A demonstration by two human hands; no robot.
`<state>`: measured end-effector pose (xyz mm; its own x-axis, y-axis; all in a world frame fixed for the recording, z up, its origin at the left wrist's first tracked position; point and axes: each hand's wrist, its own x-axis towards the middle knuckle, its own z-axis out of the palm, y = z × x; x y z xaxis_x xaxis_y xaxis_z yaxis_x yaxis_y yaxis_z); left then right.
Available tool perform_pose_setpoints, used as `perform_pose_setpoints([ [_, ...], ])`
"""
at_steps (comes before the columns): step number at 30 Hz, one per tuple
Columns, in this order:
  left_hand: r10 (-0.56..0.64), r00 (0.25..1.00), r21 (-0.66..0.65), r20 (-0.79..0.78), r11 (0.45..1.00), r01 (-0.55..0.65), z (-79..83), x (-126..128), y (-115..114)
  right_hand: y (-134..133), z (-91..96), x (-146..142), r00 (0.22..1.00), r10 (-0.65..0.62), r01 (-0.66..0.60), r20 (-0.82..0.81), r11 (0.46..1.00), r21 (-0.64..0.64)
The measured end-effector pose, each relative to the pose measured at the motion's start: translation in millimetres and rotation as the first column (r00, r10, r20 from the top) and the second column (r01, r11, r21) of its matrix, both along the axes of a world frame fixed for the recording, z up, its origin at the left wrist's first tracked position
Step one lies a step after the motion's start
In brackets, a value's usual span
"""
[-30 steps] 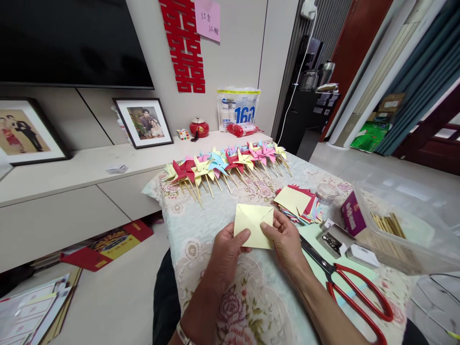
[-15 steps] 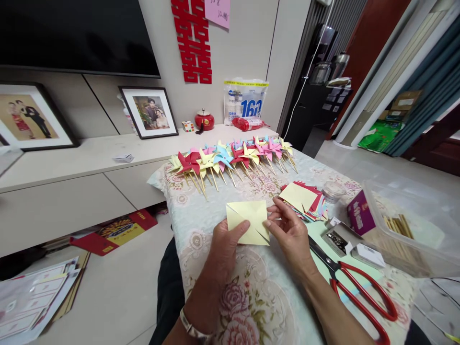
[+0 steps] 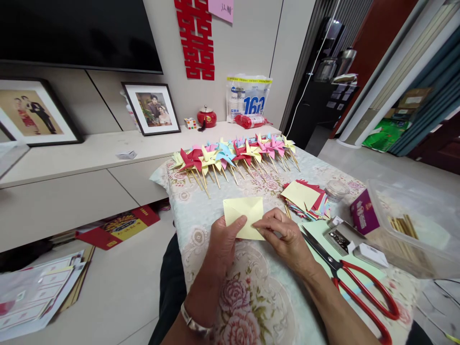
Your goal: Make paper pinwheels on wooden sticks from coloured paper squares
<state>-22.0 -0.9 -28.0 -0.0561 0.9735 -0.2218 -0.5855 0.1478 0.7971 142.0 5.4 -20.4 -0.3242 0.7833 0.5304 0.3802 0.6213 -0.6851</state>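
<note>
- Leftmost, a framed picture is stood on the long white cabinet, beneath a dark screen; papers are spread on the floor below.
- Next, a red-and-yellow box is seen on the floor beneath the cabinet, and a second framed picture is propped against the wall above it.
- Further along the cabinet top, a puzzle cube and a red jar are set side by side.
- By the left hand, a yellow paper square is pinched at its lower left, the thumb pressed flat on its face; a metal band is worn at that wrist.
- Behind the square, which is held above the flowered tablecloth, paper pinwheels on sticks are laid along the table's far side.
- At the square's right part, the thumb and fingertips of the right hand are drawn together; whether paper is caught between them cannot be told.
- Beyond that hand, coloured sheets are stacked, topped by a yellow one.
- Nearer, red-handled scissors are rested partly on a pale green sheet.
- Rightmost, a small open box of metal pieces is placed beside a clear plastic bin holding sticks.
</note>
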Motion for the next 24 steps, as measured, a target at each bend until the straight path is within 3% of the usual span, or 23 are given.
perform_pose_setpoints([
  [7, -0.032, 0.995, 0.004, -0.092, 0.999, 0.033, -11.8, 1.2, 2.3, -0.4, 2.6, 0.6, 0.998, 0.060, -0.060, 0.021, 0.998, -0.010],
  [13, -0.073, 0.982, 0.024, -0.172, 0.997, 0.078, -10.0, 1.1, 0.3, -2.7, 6.1, -0.3, 0.997, 0.052, -0.050, 0.048, 0.997, -0.053],
  [24, -0.103, 0.935, 0.002, -0.340, 0.994, 0.110, -2.8, 3.9, -3.4, -2.4, 3.2, -3.6, 1.000, -0.004, 0.005, 0.004, 0.955, -0.296],
])
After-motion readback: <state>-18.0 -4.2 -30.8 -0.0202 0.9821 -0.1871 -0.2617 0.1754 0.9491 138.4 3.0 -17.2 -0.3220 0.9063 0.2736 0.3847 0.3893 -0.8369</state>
